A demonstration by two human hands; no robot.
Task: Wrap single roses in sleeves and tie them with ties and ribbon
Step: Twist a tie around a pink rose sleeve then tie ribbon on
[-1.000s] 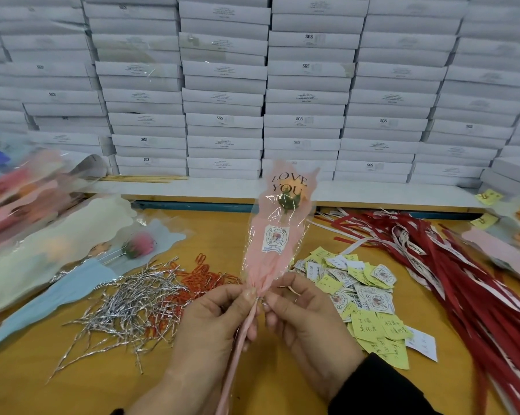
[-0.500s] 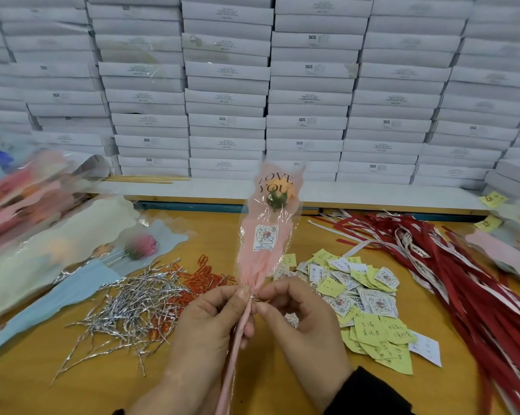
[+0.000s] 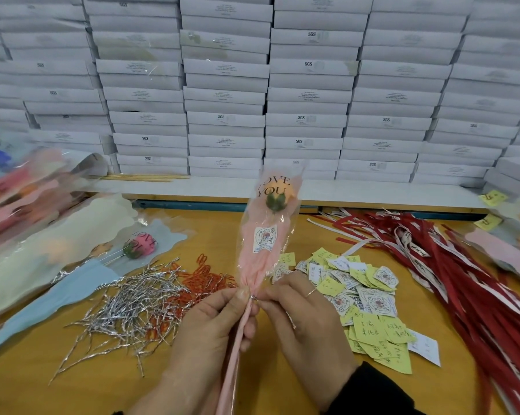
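Both hands, left hand [image 3: 213, 330] and right hand [image 3: 306, 322], pinch a silver twist tie [image 3: 253, 297] at the pink sleeved rose's [image 3: 264, 235] gathered neck; since a second ago it tilted slightly left, tie apparently tightening.

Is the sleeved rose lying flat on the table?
No, both hands hold the sleeved rose upright above the table.

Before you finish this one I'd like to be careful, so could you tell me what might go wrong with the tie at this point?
The silver tie is pinched only at the fingertips of the right hand, so it could slip before it closes. The left hand grips the pink sleeve just below the gather; a hard twist might crease or tear the thin film. The rose stands high and unsupported, so the stem could tilt.
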